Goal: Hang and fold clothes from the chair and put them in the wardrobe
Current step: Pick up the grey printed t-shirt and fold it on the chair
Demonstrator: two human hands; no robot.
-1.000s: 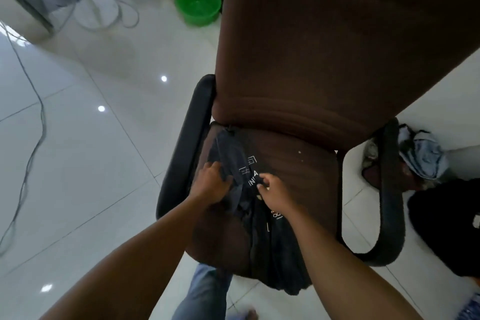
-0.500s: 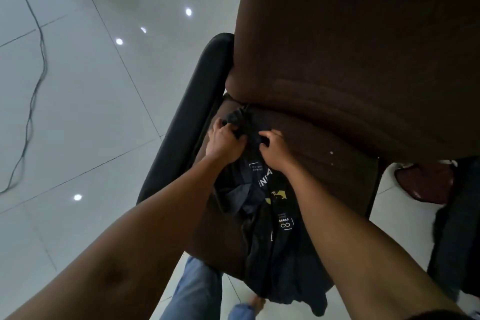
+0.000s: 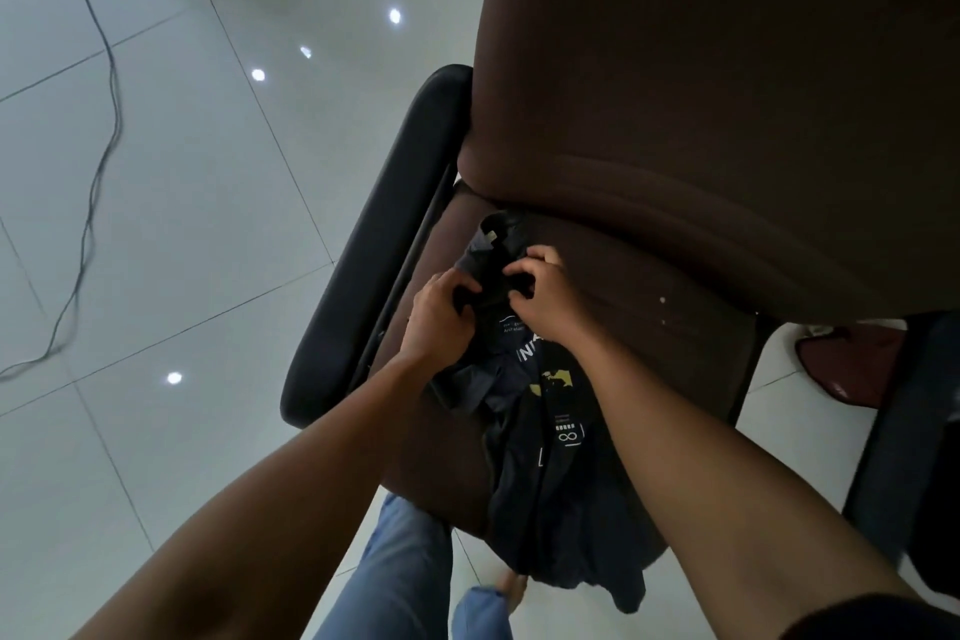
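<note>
As fingers point(image 3: 521, 269) grip shirt point(image 3: 561, 509), infinity symbol point(image 3: 569, 438)

Glossy pale floor tiles point(image 3: 197, 234) and what lies on them.
A dark cable point(image 3: 111, 68) snakes down the frame's left, round light reflections point(image 3: 258, 75) dot the upper middle, a reddish-brown object point(image 3: 852, 366) lies at the right edge.

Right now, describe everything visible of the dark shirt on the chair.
The dark shirt is soft navy-black fabric, printed with white lettering, a yellow graphic and a boxed infinity sign. It lies crumpled lengthwise on the brown chair seat, its top bunched near the backrest, its lower end hanging over the front edge. The left hand and right hand both grip the top end, fingers curled into the cloth.
</note>
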